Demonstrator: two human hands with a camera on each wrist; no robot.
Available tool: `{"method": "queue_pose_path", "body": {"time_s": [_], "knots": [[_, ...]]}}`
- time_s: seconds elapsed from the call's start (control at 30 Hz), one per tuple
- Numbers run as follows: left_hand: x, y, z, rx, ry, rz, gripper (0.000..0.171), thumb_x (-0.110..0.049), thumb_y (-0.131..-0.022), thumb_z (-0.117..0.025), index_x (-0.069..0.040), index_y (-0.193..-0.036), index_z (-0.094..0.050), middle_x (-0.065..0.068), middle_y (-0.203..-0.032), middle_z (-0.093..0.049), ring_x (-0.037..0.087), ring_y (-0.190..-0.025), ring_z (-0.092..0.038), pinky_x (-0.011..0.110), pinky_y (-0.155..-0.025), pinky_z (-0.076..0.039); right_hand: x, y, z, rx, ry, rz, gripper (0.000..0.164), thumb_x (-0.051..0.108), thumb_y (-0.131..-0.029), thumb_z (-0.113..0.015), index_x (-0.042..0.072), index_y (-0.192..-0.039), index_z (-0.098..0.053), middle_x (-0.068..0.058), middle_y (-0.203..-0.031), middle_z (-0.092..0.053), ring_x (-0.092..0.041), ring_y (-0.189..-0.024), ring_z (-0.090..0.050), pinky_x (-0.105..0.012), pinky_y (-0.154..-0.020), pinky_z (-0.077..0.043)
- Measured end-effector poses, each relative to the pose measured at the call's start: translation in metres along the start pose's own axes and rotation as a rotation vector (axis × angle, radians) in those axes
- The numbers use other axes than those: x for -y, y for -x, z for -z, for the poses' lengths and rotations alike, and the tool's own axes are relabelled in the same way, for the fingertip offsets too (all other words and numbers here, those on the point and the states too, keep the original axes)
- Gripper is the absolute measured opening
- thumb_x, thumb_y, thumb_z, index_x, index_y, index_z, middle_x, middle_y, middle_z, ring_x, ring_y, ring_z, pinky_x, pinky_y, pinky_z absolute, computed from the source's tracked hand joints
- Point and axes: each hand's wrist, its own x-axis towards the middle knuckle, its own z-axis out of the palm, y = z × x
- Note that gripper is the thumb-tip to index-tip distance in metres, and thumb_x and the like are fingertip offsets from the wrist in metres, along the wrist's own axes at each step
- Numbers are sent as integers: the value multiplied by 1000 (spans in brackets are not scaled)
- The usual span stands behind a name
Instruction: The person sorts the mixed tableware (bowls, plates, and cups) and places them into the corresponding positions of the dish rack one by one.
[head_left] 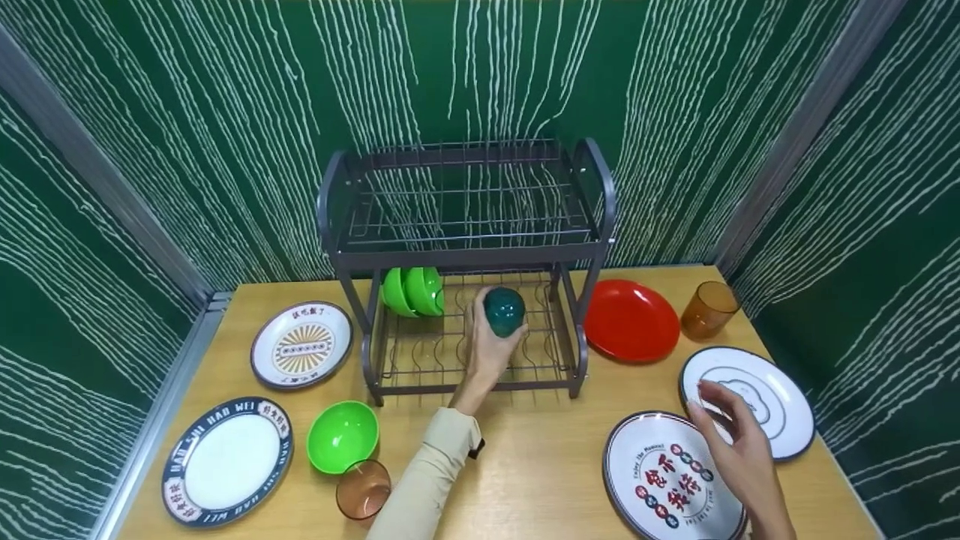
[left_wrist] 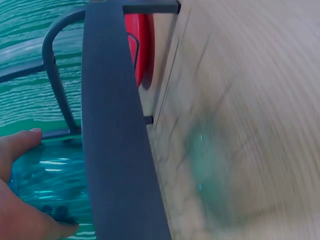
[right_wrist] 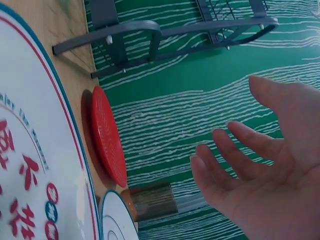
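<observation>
My left hand [head_left: 491, 356] grips a teal see-through cup [head_left: 504, 309], fingers and thumb round its sides. In the head view the cup is over the lower tier of a dark two-tier dish rack [head_left: 472, 257]. The left wrist view shows the same cup [left_wrist: 52, 177] beside the rack's dark bar [left_wrist: 117, 125]. Two green bowls [head_left: 424, 291] stand on edge at the lower tier's left end. My right hand [head_left: 739, 454], fingers loosely bent and holding nothing, is above a white plate with red characters [head_left: 652, 450] at the front right.
Right of the rack lie a red plate [head_left: 634, 321], an amber cup [head_left: 709, 311] and a white plate with grey rings [head_left: 787, 420]. To the left are a sunburst-patterned plate [head_left: 301, 345], a navy-rimmed plate [head_left: 229, 465], a green bowl [head_left: 341, 435] and a brown cup [head_left: 363, 491]. Green walls enclose the table.
</observation>
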Motion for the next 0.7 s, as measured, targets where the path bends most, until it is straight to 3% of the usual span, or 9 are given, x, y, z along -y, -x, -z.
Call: {"method": "queue_pose_path", "body": {"time_s": [0.13,0.33,0.5,0.6,0.7], "knots": [[-1,3,-9,6,19,-5,83,-21,-73,-83,-11,-140,-35,11,-134,-42,27,-125,-43,46,-102,-38,-6,-8,6,-38,14,2,63,43,-91,-59,13,-142,-38,-8,-139,-44,-24,-125,-42,-10,-96,-35],[-3,7,-21,23,54,-6,82,-13,-72,-83,-10,-139,-36,13,-135,-41,30,-125,-42,48,-102,-38,-14,-24,12,-71,23,16,70,39,-90,-62,12,-146,-29,-11,-145,-37,-30,-129,-37,-39,-107,-34],[-2,11,-26,48,1,27,85,-21,-73,-83,-12,-141,-33,11,-136,-41,29,-125,-44,47,-101,-39,-21,-37,15,-85,44,58,73,36,-90,-64,12,-147,-26,-11,-146,-35,-32,-128,-36,-29,-104,-35],[-1,12,-29,55,-20,30,86,-24,-72,-84,-12,-141,-33,11,-136,-42,28,-124,-44,46,-100,-40,-23,-45,18,-77,44,78,72,35,-91,-63,11,-147,-25,-13,-146,-34,-34,-129,-35,-34,-106,-34],[0,13,-32,58,0,28,86,-22,-71,-85,-13,-140,-34,9,-135,-41,27,-124,-44,46,-100,-40,-24,-56,21,-66,39,84,74,36,-91,-62,9,-148,-23,-15,-148,-31,-36,-131,-33,-47,-107,-31]]}}
